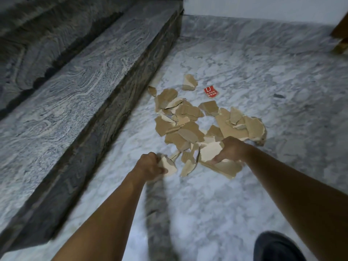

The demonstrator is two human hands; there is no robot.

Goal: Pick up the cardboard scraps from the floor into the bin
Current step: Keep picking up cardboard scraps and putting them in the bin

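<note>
A heap of torn brown cardboard scraps (190,121) lies on the pale marble floor (263,87), beside a stone step. My left hand (148,164) grips one pale scrap (169,165) at the near left edge of the heap. My right hand (231,149) is curled round a bundle of scraps (222,167) at the heap's near right side. One loose scrap (189,82) lies apart at the far end. A small red printed piece (211,92) lies to the right of it. No bin is in view.
A dark grey stone step (94,87) runs along the left, with another above it. A white wall (263,6) closes the far side. Something brown (340,34) stands at the far right edge. A dark shoe (276,247) is at the bottom right.
</note>
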